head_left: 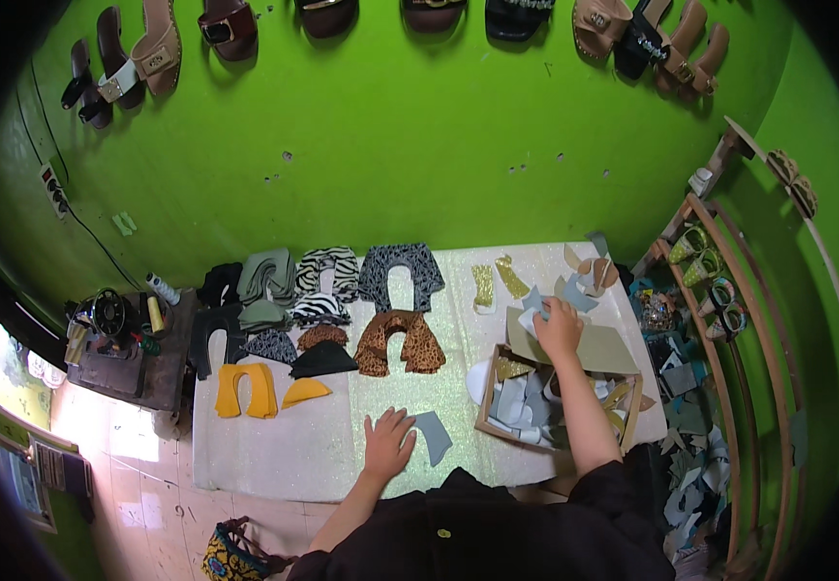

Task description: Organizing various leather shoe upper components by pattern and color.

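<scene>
Dark stand: A stand (114,378) beside the table (293,455) carries a black wheel (109,312) and thread spools (156,315).
Yellow pieces: An arch-shaped yellow stack (263,392) lies just beside a folded yellow piece (306,391).
Patterned stacks: Zebra-striped pieces (318,261) sit toward the wall; a leopard-print stack (400,321) fans out nearer the table's middle.
Left hand: The left hand (390,444) lies palm down, fingers spread and gripping nothing, at the table's near side.
Grey piece: A curved grey piece (433,441) rests flat on the table, just right of those fingertips.
Cardboard box: An open box (495,429) holds white and grey scraps (526,402) beneath the right forearm.
Right hand: The right hand (560,327) reaches past the box, near loose grey-blue pieces (576,293); whether it grasps one cannot be told.
Wooden rack: Glittery shoes (700,266) perch on a rack (766,339).
</scene>
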Tool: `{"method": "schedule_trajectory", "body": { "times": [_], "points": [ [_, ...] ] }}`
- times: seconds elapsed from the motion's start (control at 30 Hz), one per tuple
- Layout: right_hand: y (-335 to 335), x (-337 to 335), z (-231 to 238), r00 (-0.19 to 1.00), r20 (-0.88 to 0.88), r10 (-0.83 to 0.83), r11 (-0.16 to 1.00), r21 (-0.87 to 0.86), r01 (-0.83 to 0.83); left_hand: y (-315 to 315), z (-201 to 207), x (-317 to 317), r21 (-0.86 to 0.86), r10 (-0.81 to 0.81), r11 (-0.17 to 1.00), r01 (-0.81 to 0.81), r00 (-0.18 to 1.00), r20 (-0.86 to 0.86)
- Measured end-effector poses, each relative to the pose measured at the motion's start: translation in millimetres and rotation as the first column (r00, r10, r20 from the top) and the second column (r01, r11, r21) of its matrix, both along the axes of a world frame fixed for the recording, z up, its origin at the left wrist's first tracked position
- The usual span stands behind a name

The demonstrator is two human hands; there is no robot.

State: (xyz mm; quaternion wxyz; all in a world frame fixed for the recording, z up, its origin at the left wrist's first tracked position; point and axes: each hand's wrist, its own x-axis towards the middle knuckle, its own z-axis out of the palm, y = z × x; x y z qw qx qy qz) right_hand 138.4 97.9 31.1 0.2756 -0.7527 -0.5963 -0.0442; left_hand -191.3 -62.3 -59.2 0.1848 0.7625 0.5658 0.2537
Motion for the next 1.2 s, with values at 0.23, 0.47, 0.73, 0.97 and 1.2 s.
{"method": "schedule_trajectory", "body": {
  "times": [0.23,0.47,0.73,0.97,1.2],
  "points": [
    [33.7,32.8,-19.2,0.962,-0.217,-0.169,0.758,-0.652,-0.014,8.8,27.8,-15.9,0.095,0.110,0.988,-0.124,0.984,0.139],
    [31.1,28.1,-22.3,0.923,-0.368,0.113,0.967,-0.173,-0.187,18.8,39.1,-21.3,0.203,0.147,0.960,-0.193,0.964,0.222],
    [-38.4,-31.7,58.2,0.876,-0.075,0.477,0.862,0.233,-0.450,33.5,62.8,-6.8,0.245,0.049,0.959,-0.145,0.931,0.361],
    [-92.2,-87.2,73.9,0.702,-0.126,0.701,0.713,0.146,-0.686,24.3,90.3,4.5,0.225,0.021,0.958,-0.176,0.829,0.559],
    [-137.4,-144.8,61.0,0.426,-0.475,0.770,0.526,0.095,-0.845,14.3,111.4,-2.0,0.146,-0.154,0.986,0.081,0.778,0.609]
  ]
}}
